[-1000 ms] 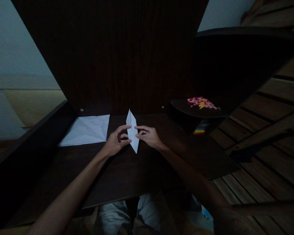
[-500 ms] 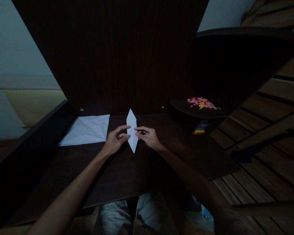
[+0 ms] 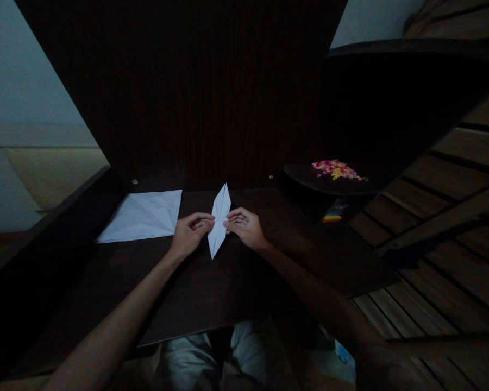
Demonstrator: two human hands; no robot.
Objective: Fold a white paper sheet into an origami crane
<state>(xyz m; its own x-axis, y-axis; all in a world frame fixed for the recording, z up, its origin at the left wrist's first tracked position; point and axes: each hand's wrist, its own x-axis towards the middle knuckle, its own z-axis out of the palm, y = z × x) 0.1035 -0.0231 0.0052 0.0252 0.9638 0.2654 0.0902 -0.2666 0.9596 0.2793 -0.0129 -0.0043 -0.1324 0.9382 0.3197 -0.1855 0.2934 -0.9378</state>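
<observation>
A folded white paper (image 3: 220, 217), long and pointed at both ends with creases along its length, is held over the dark desk (image 3: 195, 293). My left hand (image 3: 190, 231) pinches its left edge near the middle between thumb and fingers. On the opposite edge, my right hand (image 3: 246, 227) grips it the same way, with the thumb on top of the paper. The upper tip leans to the right and the lower tip to the left. Left of my left hand lies a flat stack of creased white paper sheets (image 3: 142, 216).
A small corner shelf (image 3: 309, 179) at the right bears a pile of pink, red and yellow bits (image 3: 337, 170). Below it stands a dark item with a yellow-orange stripe (image 3: 332, 218). A tall dark back panel (image 3: 212, 98) and a left side board (image 3: 52, 255) bound the desk.
The folded paper has turned clockwise, its upper tip going right and its lower tip left. Both hands have shifted their pinch slightly along its edges.
</observation>
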